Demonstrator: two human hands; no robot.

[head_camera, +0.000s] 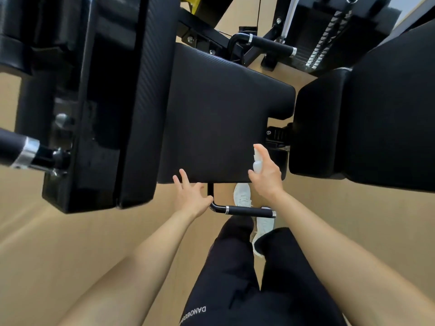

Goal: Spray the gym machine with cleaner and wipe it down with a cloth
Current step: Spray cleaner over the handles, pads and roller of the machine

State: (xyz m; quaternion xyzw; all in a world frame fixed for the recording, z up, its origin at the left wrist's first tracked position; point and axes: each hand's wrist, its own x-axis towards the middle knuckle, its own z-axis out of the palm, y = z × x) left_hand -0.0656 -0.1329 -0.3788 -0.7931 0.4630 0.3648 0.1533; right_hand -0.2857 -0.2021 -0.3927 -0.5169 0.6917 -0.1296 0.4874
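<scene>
The black seat pad (219,114) of the gym machine fills the middle of the view. At its near right corner the right hand (267,178) grips a small white spray bottle (257,161), nozzle toward the pad. At the pad's near edge the left hand (190,196) is empty, fingers spread; whether it touches cannot be told. Just below the pad's near edge lie a black handle (244,211) and a white shoe (242,195).

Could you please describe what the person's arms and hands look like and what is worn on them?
The left arm and right arm are bare, no sleeves showing. The left hand and right hand wear no gloves; no watch, bracelet or ring is visible.
</scene>
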